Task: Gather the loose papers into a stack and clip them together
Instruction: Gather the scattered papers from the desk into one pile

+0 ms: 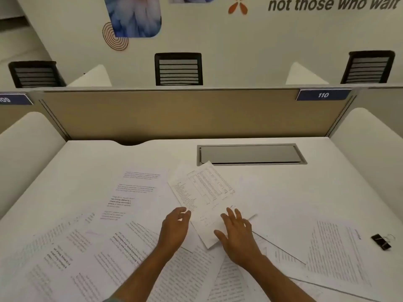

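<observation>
At the left edge of a tilted tabled sheet point(202, 192), the left hand point(174, 231), fingers curled, thumb and fingertips closed on that edge in what looks like a pinch. On the near end of the same sheet, the right hand point(237, 236), laid flat, fingers straight and spread apart, thumb out to the left, clamped on nothing, only pressing down.

Under both palms and forearms, loose papers point(185, 269) overlapping at all angles, covered in print, not yet squared into a stack, partly hidden by the arms across them. Left of the left fingers, a sheet of short paragraphs point(135, 192), its right side running under the tabled sheet. Farther left and nearer, more printed pages point(65, 247) fanned toward the near edge.

Right of the right fingers, a plain white sheet point(272, 203) passing beneath the tabled one, then a dense-text page point(335, 247) lying aslant. Beyond that page, well apart from the right fingertips, the black binder clip point(381, 241) on the bare white desk point(327, 171), wire handles turned to the right. Between those fingertips and the clip, only the plain sheet and the dense-text page.

Ahead of the fingertips, the far corner of the tabled sheet reaching the front rim of a grey cable-tray lid point(248, 153) set into the desk. Behind the lid, a tan partition point(174, 114) with a blue tag marked 110 point(323, 95) near its right end. Past the partition, black slatted chair backs point(178, 69) against a wall with printed lettering.
</observation>
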`<state>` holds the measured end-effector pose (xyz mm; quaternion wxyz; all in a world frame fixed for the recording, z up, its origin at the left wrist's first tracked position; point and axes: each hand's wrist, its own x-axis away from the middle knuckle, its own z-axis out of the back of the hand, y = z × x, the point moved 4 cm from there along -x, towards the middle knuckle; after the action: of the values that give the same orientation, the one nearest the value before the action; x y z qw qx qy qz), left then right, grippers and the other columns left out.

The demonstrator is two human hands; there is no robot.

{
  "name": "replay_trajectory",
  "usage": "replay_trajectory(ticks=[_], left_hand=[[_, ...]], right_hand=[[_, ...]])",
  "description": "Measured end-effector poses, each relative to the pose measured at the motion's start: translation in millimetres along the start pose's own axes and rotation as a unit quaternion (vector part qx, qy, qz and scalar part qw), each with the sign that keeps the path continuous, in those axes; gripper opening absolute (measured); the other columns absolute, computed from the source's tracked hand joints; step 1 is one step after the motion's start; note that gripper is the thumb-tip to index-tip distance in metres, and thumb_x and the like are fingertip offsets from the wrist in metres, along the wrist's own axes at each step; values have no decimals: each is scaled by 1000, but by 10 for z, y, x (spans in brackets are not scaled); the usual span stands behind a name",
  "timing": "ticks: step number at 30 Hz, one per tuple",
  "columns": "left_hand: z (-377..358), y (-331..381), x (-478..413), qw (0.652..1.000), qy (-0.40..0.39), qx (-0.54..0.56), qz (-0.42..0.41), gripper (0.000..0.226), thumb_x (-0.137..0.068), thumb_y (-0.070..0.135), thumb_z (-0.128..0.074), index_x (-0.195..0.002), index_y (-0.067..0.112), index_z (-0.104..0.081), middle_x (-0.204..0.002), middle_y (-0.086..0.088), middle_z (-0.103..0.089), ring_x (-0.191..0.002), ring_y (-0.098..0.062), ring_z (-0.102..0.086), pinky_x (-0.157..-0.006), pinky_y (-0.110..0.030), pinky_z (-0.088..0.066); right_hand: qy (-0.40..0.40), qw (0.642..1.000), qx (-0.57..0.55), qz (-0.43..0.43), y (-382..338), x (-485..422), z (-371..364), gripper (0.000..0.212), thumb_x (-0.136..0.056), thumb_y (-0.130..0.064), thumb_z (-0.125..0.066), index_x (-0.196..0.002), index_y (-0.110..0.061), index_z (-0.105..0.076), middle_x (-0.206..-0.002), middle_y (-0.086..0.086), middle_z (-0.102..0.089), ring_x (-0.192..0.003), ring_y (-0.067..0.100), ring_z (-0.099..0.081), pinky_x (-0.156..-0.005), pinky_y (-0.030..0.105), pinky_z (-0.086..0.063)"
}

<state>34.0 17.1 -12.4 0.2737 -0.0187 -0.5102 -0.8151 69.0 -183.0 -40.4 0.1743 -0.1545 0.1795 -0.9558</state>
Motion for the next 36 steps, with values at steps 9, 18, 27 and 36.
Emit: replay_trajectory(ticks=[9,18,27,36], left_hand=[[-165,-111,-387,962,43,191,190,55,-103,32,-61,-151,12,-44,-146,-15,-57,-120,-31,-63,-101,-43,-56],[-281,-169,-555,978,20,137,155,7,-99,13,-65,-102,10,-72,-106,-10,-78,-74,-17,-67,-57,-23,-55],[-221,-75,-526,987,-20,124,98,19,-103,10,-56,-113,20,-69,-112,-2,-77,-92,-20,-74,-58,-23,-58],[312,-312,-598,964,-2,232,134,21,-103,9,-58,-105,22,-74,-103,-4,-83,-100,-28,-74,-77,-38,-59]], right_hand=[[-24,999,25,-14,127,-138,-288,60,-105,-54,-28,-159,-25,-25,-173,-1,1,-159,24,8,-127,46,1],[-9,1000,26,-10,194,-154,-352,61,-103,-57,-25,-158,-30,-25,-173,-6,2,-159,20,8,-126,43,2],[115,985,-115,-50,256,-199,136,59,-103,-44,-49,-156,-21,-35,-166,2,-30,-155,20,-21,-127,41,-14],[241,933,-154,-219,1135,-326,794,54,-91,-15,-74,-141,-8,-54,-134,17,-63,-131,36,-51,-111,50,-32]])
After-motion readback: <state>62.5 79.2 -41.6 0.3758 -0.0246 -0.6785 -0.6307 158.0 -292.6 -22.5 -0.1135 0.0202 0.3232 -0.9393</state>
